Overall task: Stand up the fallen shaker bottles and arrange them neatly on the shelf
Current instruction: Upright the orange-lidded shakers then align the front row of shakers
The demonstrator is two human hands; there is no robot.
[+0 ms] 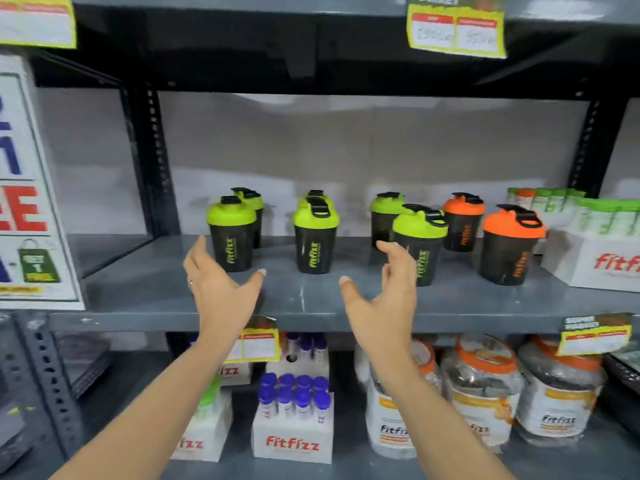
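Several black shaker bottles stand upright on the grey shelf (450,306), in pairs front and back. Green-lidded ones stand at the left (231,233), in the middle (316,235) and right of middle (419,244). Two orange-lidded ones stand further right, the front one (509,244) and the back one (463,221). My left hand (221,289) is raised with fingers spread, just in front of the left bottle. My right hand (384,299) is also spread, in front of the right-of-middle bottle. Neither hand holds anything.
A white fitfizz box (602,258) with green-capped tubes sits at the shelf's right end. A slanted sign (31,202) stands at the left. Below are boxes of purple-capped tubes (294,420) and orange-lidded jars (481,386). Yellow price tags (457,29) hang from shelf edges.
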